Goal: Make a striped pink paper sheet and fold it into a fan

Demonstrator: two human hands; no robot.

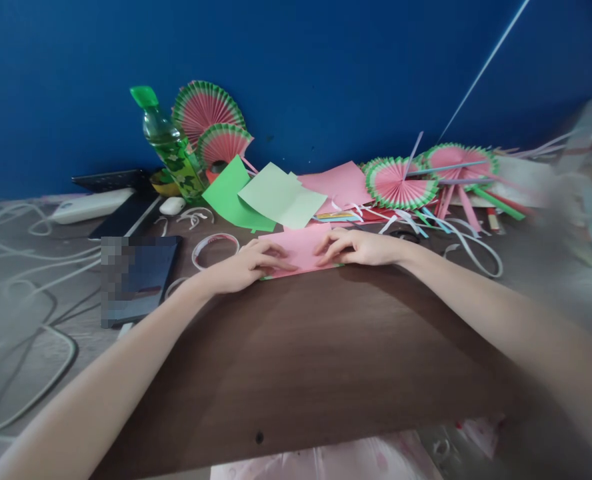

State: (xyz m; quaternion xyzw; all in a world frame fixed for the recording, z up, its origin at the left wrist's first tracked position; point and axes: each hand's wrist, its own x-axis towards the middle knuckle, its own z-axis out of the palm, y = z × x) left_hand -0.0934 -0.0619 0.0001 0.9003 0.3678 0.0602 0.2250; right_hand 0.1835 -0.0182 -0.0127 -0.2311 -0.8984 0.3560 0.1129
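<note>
A pink paper sheet with a green edge (302,249) lies flat on the dark brown table (296,360). My left hand (249,265) rests on its left side, fingers pressed together on the paper. On its right side lies my right hand (359,247), its fingertips pinching or pressing down the sheet's upper edge. Both hands touch the same sheet.
Green sheets (256,193) and a pink sheet (339,183) lie behind. Watermelon-style paper fans (401,181) and paper strips crowd the back right, more fans (211,117) by a green bottle (171,147). A tape roll (215,248), a dark tablet (139,277) and cables sit left.
</note>
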